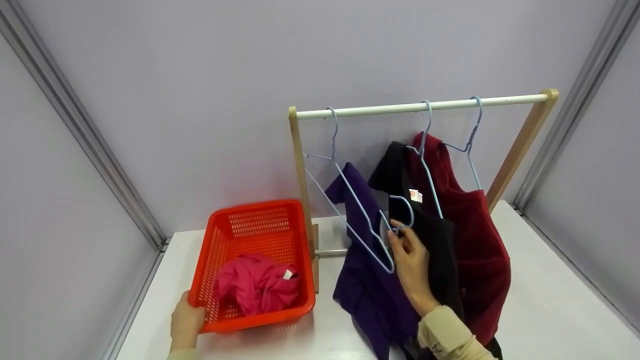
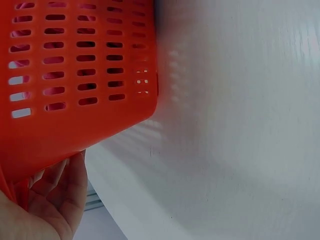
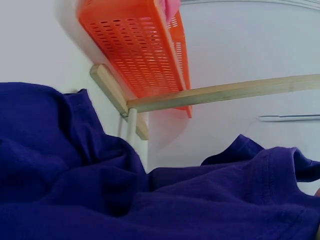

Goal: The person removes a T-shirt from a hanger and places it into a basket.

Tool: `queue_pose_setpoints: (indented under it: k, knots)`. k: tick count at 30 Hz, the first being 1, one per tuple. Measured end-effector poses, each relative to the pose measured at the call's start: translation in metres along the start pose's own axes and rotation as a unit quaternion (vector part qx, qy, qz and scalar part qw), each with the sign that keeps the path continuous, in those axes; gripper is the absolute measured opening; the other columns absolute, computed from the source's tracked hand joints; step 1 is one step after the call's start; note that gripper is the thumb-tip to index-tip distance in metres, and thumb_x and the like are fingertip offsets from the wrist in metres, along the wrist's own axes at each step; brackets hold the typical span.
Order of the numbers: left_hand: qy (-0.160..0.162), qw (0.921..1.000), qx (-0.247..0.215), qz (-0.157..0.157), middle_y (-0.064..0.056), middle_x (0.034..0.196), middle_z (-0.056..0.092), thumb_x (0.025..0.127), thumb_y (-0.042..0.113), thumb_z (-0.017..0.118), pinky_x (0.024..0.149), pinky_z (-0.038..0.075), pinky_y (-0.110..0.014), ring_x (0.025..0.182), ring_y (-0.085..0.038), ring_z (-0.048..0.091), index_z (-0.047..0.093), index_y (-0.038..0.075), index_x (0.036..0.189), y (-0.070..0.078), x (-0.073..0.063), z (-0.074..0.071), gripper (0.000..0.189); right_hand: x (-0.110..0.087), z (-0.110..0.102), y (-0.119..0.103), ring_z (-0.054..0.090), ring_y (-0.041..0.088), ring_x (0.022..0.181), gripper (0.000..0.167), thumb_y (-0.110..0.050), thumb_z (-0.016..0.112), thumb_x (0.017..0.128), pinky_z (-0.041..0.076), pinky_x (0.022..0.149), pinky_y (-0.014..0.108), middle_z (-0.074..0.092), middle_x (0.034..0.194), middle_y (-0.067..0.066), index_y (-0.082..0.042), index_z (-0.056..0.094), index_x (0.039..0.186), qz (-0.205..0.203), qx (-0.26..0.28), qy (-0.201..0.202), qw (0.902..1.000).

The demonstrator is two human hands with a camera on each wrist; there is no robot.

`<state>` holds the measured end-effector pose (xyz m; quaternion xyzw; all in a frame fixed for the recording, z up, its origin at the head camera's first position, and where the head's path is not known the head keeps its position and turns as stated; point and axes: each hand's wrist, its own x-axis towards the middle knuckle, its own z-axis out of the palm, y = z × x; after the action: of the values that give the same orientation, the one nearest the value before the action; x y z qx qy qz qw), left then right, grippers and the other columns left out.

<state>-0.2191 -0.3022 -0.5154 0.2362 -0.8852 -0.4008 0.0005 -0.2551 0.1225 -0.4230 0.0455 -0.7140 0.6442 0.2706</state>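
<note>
My left hand (image 1: 187, 320) grips the front left corner of a red plastic basket (image 1: 260, 321). In the left wrist view its fingers (image 2: 75, 185) curl under the basket's rim. A crumpled pink garment (image 1: 255, 285) with a white tag lies inside. Held up in front of the rack, a light blue hanger (image 1: 412, 212) is pinched below its hook by my right hand (image 1: 412, 262). From that hanger droops a purple garment (image 1: 367, 280), which fills the lower part of the right wrist view. An unloaded blue hanger (image 1: 334, 135) on the rail overlaps the purple cloth.
A clothes rack with a white rail (image 1: 380, 109) and wooden posts (image 1: 522, 145) stands against the back wall. On it hang a black garment (image 1: 435, 250) and a dark red garment (image 1: 482, 250). The white table (image 1: 555, 300) is enclosed by pale panels.
</note>
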Motion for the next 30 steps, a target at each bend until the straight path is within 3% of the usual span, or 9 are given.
queue_pose_setpoints:
  k: [4, 6, 8, 10, 13, 19, 25, 30]
  knots:
    - [0.005, 1.0, 0.003, 0.005, -0.036, 0.131, 0.046, 0.082, 0.001, 0.049, 0.097, 0.041, -0.058, 0.114, -0.048, 0.052, 0.031, -0.009, 0.137, 0.002, -0.001, 0.001, 0.058, -0.006, 0.001, -0.006, 0.05, -0.003, 0.062, 0.023, -0.001, 0.057, 0.092, 0.042, 0.058, 0.011, 0.068, 0.083, 0.007, 0.008, 0.066, 0.112, 0.001, -0.003, -0.003, 1.0]
    - [0.01, 0.9999, 0.009, 0.011, -0.036, 0.131, 0.046, 0.082, 0.001, 0.049, 0.097, 0.041, -0.058, 0.114, -0.049, 0.051, 0.032, -0.01, 0.136, 0.003, -0.002, 0.001, 0.058, -0.009, 0.001, -0.005, 0.054, -0.006, 0.069, 0.022, -0.001, 0.058, 0.092, 0.044, 0.063, 0.009, 0.071, 0.096, 0.014, 0.008, 0.067, 0.11, -0.005, -0.009, -0.002, 0.9999]
    - [0.014, 0.9997, 0.013, 0.016, -0.036, 0.131, 0.047, 0.082, 0.002, 0.049, 0.096, 0.042, -0.058, 0.114, -0.05, 0.051, 0.033, -0.011, 0.136, 0.003, -0.002, 0.001, 0.058, -0.011, 0.002, -0.003, 0.053, -0.007, 0.069, 0.022, 0.0, 0.058, 0.092, 0.043, 0.062, 0.008, 0.072, 0.093, 0.012, 0.009, 0.067, 0.109, -0.009, -0.009, -0.002, 0.9999]
    - [0.015, 0.9997, 0.013, 0.017, -0.036, 0.131, 0.046, 0.081, 0.002, 0.049, 0.097, 0.041, -0.058, 0.115, -0.05, 0.051, 0.033, -0.011, 0.135, 0.003, -0.002, 0.001, 0.058, -0.013, 0.002, 0.001, 0.049, -0.007, 0.062, 0.022, 0.0, 0.057, 0.092, 0.04, 0.057, 0.009, 0.067, 0.075, 0.004, 0.009, 0.067, 0.109, -0.007, -0.006, -0.005, 1.0]
    - [0.011, 0.9999, 0.005, 0.012, -0.036, 0.132, 0.045, 0.081, 0.001, 0.049, 0.098, 0.04, -0.058, 0.116, -0.05, 0.05, 0.032, -0.011, 0.137, 0.002, -0.002, 0.001, 0.059, -0.016, 0.001, 0.006, 0.04, -0.003, 0.052, 0.022, -0.001, 0.056, 0.093, 0.035, 0.048, 0.013, 0.048, 0.06, -0.007, 0.009, 0.067, 0.108, 0.005, -0.002, -0.01, 0.9999]
    - [0.007, 1.0, -0.005, 0.004, -0.036, 0.132, 0.045, 0.081, -0.001, 0.049, 0.099, 0.04, -0.058, 0.114, -0.047, 0.052, 0.031, -0.009, 0.138, 0.001, 0.0, 0.001, 0.06, -0.02, 0.001, 0.011, 0.047, 0.001, 0.056, 0.021, -0.002, 0.054, 0.094, 0.04, 0.052, 0.014, 0.054, 0.065, 0.003, 0.009, 0.067, 0.106, 0.033, 0.002, -0.023, 0.9992]
    - [0.009, 0.9999, -0.001, 0.012, -0.036, 0.13, 0.047, 0.082, 0.0, 0.05, 0.096, 0.041, -0.058, 0.112, -0.048, 0.053, 0.032, -0.01, 0.137, 0.0, -0.001, 0.001, 0.058, -0.022, 0.001, 0.018, 0.043, 0.001, 0.049, 0.022, -0.004, 0.052, 0.096, 0.036, 0.045, 0.015, 0.057, 0.068, 0.007, 0.009, 0.066, 0.106, 0.071, 0.006, -0.035, 0.9969]
    - [0.009, 0.9999, 0.001, 0.013, -0.036, 0.131, 0.047, 0.082, 0.001, 0.05, 0.095, 0.041, -0.058, 0.112, -0.049, 0.052, 0.032, -0.009, 0.137, -0.001, 0.0, 0.001, 0.059, -0.024, 0.001, 0.019, 0.043, 0.0, 0.048, 0.021, -0.001, 0.05, 0.096, 0.038, 0.045, 0.015, 0.061, 0.075, 0.013, 0.011, 0.064, 0.103, 0.064, -0.007, -0.039, 0.9972]
